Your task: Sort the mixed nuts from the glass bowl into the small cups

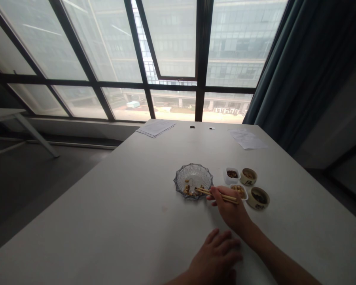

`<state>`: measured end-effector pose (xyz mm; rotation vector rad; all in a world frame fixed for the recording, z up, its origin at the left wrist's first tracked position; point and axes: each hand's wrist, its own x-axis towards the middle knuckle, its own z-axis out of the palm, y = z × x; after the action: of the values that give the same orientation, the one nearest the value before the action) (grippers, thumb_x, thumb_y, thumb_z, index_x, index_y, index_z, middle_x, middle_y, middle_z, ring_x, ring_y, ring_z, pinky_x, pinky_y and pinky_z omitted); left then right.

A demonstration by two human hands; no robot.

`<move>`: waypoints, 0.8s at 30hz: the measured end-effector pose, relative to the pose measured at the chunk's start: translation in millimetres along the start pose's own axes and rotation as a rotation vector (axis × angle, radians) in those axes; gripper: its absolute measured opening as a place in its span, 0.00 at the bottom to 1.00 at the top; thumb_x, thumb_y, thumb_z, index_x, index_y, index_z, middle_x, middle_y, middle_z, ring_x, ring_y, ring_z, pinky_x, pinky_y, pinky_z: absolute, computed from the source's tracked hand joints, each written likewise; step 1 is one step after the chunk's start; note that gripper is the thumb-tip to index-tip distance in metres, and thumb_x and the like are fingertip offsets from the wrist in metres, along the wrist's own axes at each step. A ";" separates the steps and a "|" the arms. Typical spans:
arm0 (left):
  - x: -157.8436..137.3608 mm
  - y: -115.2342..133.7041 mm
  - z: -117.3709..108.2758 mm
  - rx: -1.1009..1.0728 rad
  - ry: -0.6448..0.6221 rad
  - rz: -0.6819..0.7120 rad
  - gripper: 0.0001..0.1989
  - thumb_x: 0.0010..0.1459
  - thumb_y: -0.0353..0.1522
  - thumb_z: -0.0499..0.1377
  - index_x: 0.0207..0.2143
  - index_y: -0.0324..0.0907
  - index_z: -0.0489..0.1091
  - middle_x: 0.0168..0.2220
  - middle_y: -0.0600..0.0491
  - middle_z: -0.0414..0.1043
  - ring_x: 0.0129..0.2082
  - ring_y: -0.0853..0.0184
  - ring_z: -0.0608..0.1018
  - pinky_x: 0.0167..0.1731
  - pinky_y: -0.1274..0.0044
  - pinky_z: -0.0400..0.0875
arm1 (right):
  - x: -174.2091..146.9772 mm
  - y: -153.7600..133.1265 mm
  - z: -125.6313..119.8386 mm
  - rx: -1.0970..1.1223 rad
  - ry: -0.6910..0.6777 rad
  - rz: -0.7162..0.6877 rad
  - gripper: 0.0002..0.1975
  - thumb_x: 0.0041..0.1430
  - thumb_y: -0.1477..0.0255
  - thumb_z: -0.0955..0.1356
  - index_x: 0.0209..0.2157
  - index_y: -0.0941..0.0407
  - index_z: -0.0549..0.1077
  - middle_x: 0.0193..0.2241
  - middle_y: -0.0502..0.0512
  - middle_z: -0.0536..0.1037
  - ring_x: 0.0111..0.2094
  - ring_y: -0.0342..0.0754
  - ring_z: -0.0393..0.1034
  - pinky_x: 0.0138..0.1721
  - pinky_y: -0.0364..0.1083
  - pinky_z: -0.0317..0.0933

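Observation:
My right hand (228,206) is closed around a pair of chopsticks (230,198), whose tips reach over the right side of a scalloped clear glass dish (179,174). Several small brownish and yellowish pieces (188,190) lie in the front part of the dish. Whether the tips pinch a piece is too small to tell. Partly behind my right hand is a white plastic tub of pale nut-like pieces (237,191). My left hand (215,255) rests near the table's front, fingers spread loosely, holding nothing.
Behind the tub stands another white tub (228,179) with dark reddish bits. Two round patterned bowls (249,182) with contents sit at the right. Paper sheets (156,128) lie at the table's far left, more papers (247,139) at far right. Windows and a curtain (273,83) border the table (121,206).

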<state>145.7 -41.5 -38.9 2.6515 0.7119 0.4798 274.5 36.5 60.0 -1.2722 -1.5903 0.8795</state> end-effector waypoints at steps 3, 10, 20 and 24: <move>-0.4 -0.5 0.6 -0.001 -0.002 0.003 0.13 0.72 0.39 0.55 0.56 0.48 0.66 0.66 0.56 0.64 0.68 0.60 0.60 0.69 0.62 0.45 | 0.1 -0.4 1.0 0.040 0.014 0.010 0.26 0.67 0.49 0.64 0.27 0.55 0.75 0.30 0.60 0.83 0.30 0.54 0.80 0.31 0.48 0.74; -1.4 -1.6 3.9 0.023 0.002 0.004 0.13 0.72 0.39 0.55 0.56 0.48 0.66 0.66 0.56 0.64 0.68 0.60 0.60 0.69 0.62 0.46 | 4.5 -0.2 -12.0 0.035 0.096 0.015 0.26 0.66 0.48 0.65 0.31 0.56 0.80 0.30 0.61 0.85 0.29 0.54 0.81 0.31 0.49 0.75; -1.4 -2.7 4.3 0.037 0.000 0.010 0.15 0.70 0.39 0.57 0.56 0.48 0.67 0.65 0.55 0.65 0.68 0.60 0.61 0.69 0.62 0.46 | 1.2 -8.3 -10.5 -0.055 -0.025 -0.015 0.23 0.69 0.53 0.64 0.30 0.56 0.79 0.26 0.56 0.83 0.27 0.51 0.79 0.32 0.47 0.73; -1.5 -2.7 4.6 0.054 -0.003 0.014 0.15 0.70 0.39 0.58 0.56 0.48 0.67 0.65 0.54 0.65 0.68 0.59 0.61 0.69 0.62 0.47 | 2.0 -3.1 -7.6 -0.061 -0.028 -0.003 0.24 0.69 0.53 0.64 0.30 0.56 0.79 0.28 0.57 0.83 0.28 0.52 0.79 0.32 0.48 0.73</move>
<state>145.2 -41.2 -44.4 2.7083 0.7155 0.4669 280.4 37.8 65.9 -1.3049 -1.6516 0.8566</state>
